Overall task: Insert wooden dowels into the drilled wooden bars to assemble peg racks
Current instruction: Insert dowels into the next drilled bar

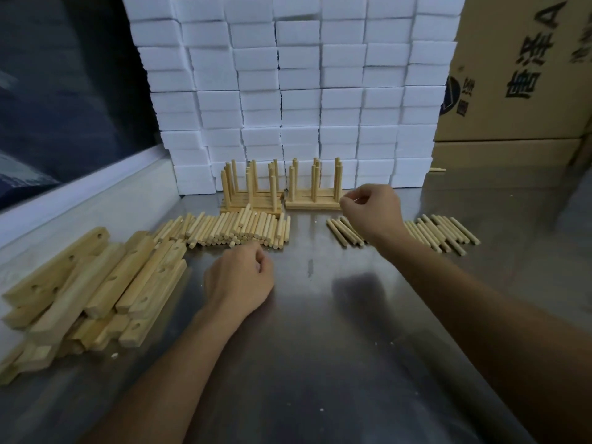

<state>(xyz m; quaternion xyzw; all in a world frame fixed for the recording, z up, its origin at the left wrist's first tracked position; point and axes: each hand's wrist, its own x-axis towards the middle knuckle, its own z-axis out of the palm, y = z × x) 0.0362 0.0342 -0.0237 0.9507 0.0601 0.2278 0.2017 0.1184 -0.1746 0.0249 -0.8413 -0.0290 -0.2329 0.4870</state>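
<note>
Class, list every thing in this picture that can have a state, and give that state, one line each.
Left hand: curled, holding nothing visible, by the big dowel pile.
Right hand: curled, empty, beside the racks.
Drilled bars: heaped, holes empty.
Big dowel pile: loose, lying flat.
Small dowel row: loose, lying flat.
Finished racks: pegs upright.

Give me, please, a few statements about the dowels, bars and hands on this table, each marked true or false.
1. The drilled bars lie heaped at the table's left. True.
2. The left hand grips a bar. False: it holds no bar.
3. Finished peg racks stand before the white foam blocks. True.
4. The loose dowels all form one pile. False: a second group lies behind the right hand.
</note>
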